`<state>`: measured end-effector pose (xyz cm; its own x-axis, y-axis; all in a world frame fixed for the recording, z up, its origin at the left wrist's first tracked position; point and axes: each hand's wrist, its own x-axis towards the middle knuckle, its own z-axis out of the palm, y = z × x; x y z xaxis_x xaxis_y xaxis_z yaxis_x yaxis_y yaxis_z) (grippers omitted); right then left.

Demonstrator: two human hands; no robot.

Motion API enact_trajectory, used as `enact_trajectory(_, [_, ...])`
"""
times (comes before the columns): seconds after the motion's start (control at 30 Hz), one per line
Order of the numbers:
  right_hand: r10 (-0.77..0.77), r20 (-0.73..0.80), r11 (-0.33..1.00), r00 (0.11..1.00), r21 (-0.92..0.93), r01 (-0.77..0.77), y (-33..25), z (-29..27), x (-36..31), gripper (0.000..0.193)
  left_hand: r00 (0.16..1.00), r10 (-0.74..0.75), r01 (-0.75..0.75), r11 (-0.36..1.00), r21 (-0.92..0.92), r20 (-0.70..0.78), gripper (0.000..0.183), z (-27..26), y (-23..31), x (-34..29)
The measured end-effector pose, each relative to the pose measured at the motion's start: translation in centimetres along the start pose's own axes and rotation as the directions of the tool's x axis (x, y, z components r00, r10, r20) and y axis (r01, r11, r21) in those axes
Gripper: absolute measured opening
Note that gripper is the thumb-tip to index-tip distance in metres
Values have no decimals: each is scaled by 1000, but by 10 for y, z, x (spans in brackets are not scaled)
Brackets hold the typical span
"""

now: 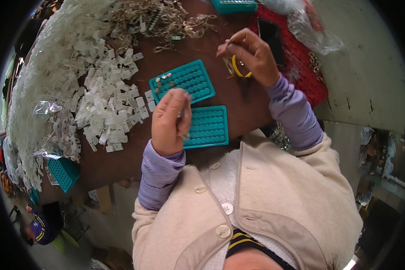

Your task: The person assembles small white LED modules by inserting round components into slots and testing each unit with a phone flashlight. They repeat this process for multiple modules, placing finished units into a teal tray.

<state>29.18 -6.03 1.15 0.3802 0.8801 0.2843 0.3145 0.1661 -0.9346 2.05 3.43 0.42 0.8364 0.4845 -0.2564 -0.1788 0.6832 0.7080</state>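
Note:
My left hand point(168, 118) is closed in a pinch over the near left corner of a teal tray point(202, 87) with rows of round pockets. Something small and shiny shows at its fingers, too small to name. Several small round shiny pieces point(164, 77) sit on that tray's left part. Just nearer to me lies a second teal tray point(218, 139), partly behind my left hand. To the right, my right hand point(255, 56) is raised with thumb and fingers pinched together; what they hold is unclear. Below it on the table lie yellow-handled pliers point(235, 67).
A big heap of white plastic tags point(114, 103) covers the table's left. Tangled beige cords point(166, 20) lie at the back. A dark phone point(271, 40) rests on red patterned cloth point(297, 54) at right. Another teal tray point(64, 173) is at the left edge.

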Motion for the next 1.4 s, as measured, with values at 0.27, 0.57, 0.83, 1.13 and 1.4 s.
enact_trajectory(0.27, [-481, 238, 706, 844, -465, 534, -45, 61, -59, 35, 940, 340, -266, 763, 589, -17, 23, 31, -12, -26])
enact_trajectory(0.57, [-420, 44, 875, 906, -245, 417, -50, 59, -81, 22, 916, 374, -266, 835, 482, -143, 16, 29, -16, -58])
enact_trajectory(0.83, [-519, 155, 674, 841, -531, 514, -65, 72, -85, 11, 963, 262, -209, 880, 427, -68, 13, 20, -19, -60])
enact_trajectory(1.13, [-490, 319, 727, 812, -365, 582, -48, 78, -74, 16, 992, -126, 128, 969, 214, -20, 10, -13, 4, -54])
enact_trajectory(1.4, [-329, 135, 898, 935, -263, 353, -32, 81, -75, 8, 884, 436, 39, -427, 903, 168, 30, -52, 31, -29])
